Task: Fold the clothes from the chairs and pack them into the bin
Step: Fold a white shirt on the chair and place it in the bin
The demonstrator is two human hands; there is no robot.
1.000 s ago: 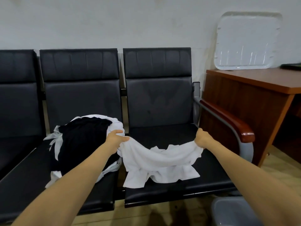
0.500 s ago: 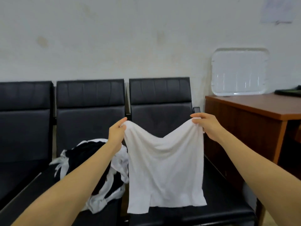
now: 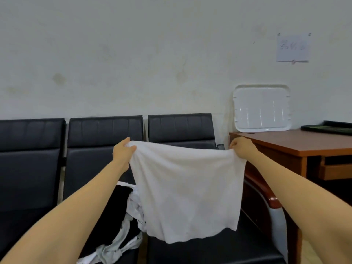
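a white garment (image 3: 186, 187) is held above the chairs (image 3: 181, 128), its top corners pinched in the curled fingers of the left hand (image 3: 122, 151) and right hand (image 3: 241, 147), seemingly so it hangs flat for folding. more clothes (image 3: 118, 216) are heaped on the next seat; no bin is seen.

Both your bare arms reach forward and spread apart. Your left grip (image 3: 122, 150) pinches the top left corner of a white garment (image 3: 186, 187). Your right grip (image 3: 240, 147), fingers curled, pinches the top right corner at about the same height.
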